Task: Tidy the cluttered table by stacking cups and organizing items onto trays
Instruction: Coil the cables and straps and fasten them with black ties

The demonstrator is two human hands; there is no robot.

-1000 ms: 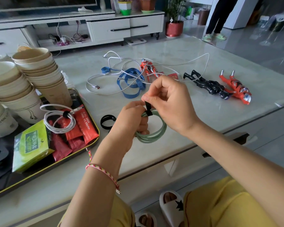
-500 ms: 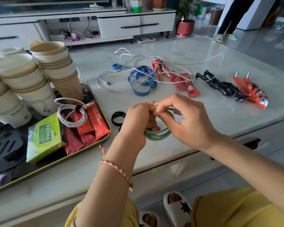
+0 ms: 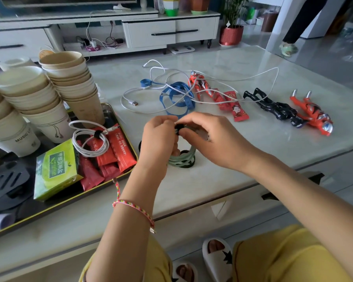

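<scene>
Over the bench (image 3: 273,139), left hand (image 3: 159,143) grips a green cable (image 3: 175,162), right hand (image 3: 214,139) pinches its strap (image 3: 179,127). One cup (image 3: 14,137) reads "MUSIC"

Cable coil (image 3: 179,162) half behind left hand (image 3: 159,139), tray (image 3: 25,212) cropped at left

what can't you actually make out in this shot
Head view:
Black strap on the green cable coil: covered by fingers of the left hand and right hand, so fastened or not is unclear.
Tray: left end cut off by the frame edge.
Red sachets: print too small.
</scene>
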